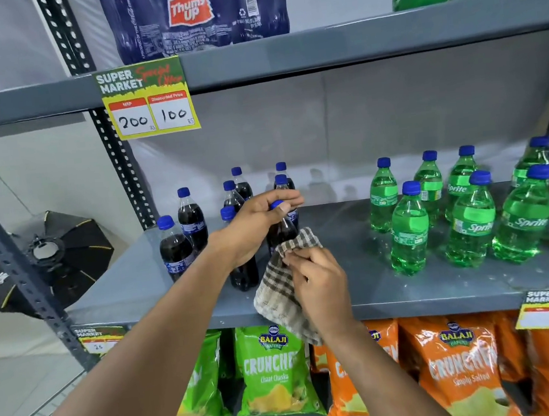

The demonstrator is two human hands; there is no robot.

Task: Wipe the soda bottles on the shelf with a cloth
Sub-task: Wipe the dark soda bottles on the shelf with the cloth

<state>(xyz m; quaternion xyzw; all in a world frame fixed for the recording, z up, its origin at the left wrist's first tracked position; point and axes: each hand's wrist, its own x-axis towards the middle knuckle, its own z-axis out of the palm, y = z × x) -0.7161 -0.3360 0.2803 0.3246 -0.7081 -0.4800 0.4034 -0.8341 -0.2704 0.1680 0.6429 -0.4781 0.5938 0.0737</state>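
Head view: steadying dark cola bottle (280, 231) by cap, left hand (254, 225) clamped; right hand (319, 281) pinching checked cloth (284, 284), wiping at 6 o'clock. Next, probably: rotating bottle.

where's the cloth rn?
Head view, centre: the checked cloth is in the right hand, pressed against the dark cola bottle that the left hand grips by the neck.
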